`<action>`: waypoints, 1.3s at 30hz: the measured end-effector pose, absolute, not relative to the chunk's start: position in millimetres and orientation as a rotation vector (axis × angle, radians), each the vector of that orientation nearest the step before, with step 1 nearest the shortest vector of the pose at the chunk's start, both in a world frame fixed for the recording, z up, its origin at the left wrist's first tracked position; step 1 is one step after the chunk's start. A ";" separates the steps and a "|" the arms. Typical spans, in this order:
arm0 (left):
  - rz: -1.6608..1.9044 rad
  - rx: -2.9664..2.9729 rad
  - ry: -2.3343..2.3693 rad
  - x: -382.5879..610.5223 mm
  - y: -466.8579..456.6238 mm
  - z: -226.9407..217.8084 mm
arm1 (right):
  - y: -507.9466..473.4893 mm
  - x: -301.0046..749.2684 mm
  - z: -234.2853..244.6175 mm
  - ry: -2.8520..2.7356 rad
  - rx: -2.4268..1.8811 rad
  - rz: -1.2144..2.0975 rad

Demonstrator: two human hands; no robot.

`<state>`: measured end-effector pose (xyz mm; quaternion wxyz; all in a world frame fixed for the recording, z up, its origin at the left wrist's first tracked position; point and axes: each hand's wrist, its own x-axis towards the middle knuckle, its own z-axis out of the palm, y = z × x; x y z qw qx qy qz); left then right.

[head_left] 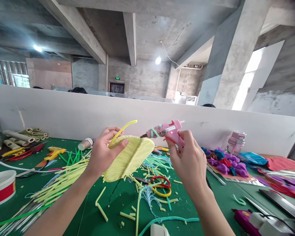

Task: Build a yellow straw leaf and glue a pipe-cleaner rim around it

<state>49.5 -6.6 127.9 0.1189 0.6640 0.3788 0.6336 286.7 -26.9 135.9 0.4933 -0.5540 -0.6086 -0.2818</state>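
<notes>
Toward the near edge of the table (105, 229), which itself lay out of view, short fuzzy yellow offcuts (127, 215) littered the green surface beside a bent turquoise stem (173, 218). Farther in lay scissors (150, 181) with looped red and yellow handles. Held above the table's middle was the yellow leaf (129, 160): a broad, fibrous oval, finely lined, with a raised ridge (132, 156) down it. The left grip (105, 149) pinched it between thumb and fingers, along with a curved, fuzzy strip (124, 127) (whether joined to the leaf, I could not tell). The right grip (189, 157) was wrapped round the pink plastic glue gun (170, 131), its dark nozzle (143, 135) at the ridge's upper end, contact unclear. The step looked like gluing; the next move seemed to call for a still leaf and a measured squeeze. A flat white partition (64, 108) rose at the far edge.
</notes>
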 end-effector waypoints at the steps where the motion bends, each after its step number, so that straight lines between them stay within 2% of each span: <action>1: 1.852 1.937 1.106 49.7 -6.8 128.0 | -26.7 287.4 135.9 -1.481 -1.344 -0.688; 9: 1.830 1.956 1.090 50.3 -7.0 127.5 | -24.8 298.4 139.4 -1.450 -1.215 -0.903; 21: 1.837 1.970 1.074 51.2 -8.1 126.3 | -24.3 307.0 143.6 -1.404 -1.166 -0.767; 39: 1.845 1.973 1.028 52.7 -7.0 126.3 | -25.9 303.7 140.9 -1.497 -1.146 -0.854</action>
